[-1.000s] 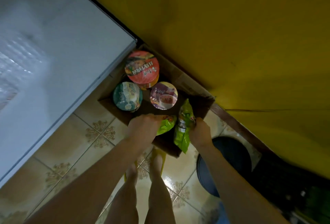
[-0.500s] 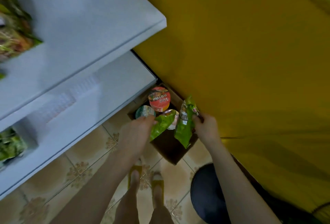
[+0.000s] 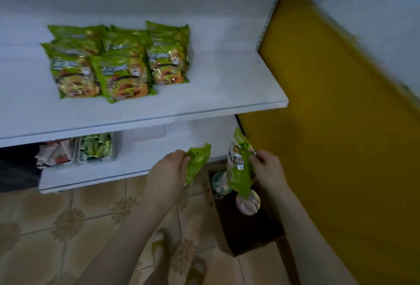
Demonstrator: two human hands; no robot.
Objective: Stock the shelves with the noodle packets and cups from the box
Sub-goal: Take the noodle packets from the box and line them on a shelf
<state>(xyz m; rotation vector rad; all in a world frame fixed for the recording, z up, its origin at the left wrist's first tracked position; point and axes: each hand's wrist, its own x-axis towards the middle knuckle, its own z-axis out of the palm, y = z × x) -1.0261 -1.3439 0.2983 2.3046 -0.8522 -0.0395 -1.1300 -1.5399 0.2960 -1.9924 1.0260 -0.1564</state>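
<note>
Both hands have lifted away from the box since half a second ago, and the view has tilted up to take in the upper shelf.

Head view: two green noodle packets are in hand, one each. The left hand (image 3: pixel 168 171) pinches the left packet (image 3: pixel 196 162) between thumb and curled fingers, in front of the lower shelf (image 3: pixel 159 162). The right hand (image 3: pixel 268 171) grips the right packet (image 3: pixel 238 171) by its edge, above the box (image 3: pixel 245 234), which stands on the tiled floor (image 3: pixel 68 228) beside a yellow wall (image 3: pixel 329 125).

Two cups show in the box: a teal-lidded cup (image 3: pixel 219 182) and a pink-lidded cup (image 3: pixel 248 204). The upper shelf (image 3: pixel 227 94) carries at least six green stocked packets (image 3: pixel 122 78) in three overlapping columns; blur hides the exact count. Two clear trays sit on the lower shelf, a left tray (image 3: pixel 56 155) with red-and-white contents and a right tray (image 3: pixel 96 148) with green contents.
</note>
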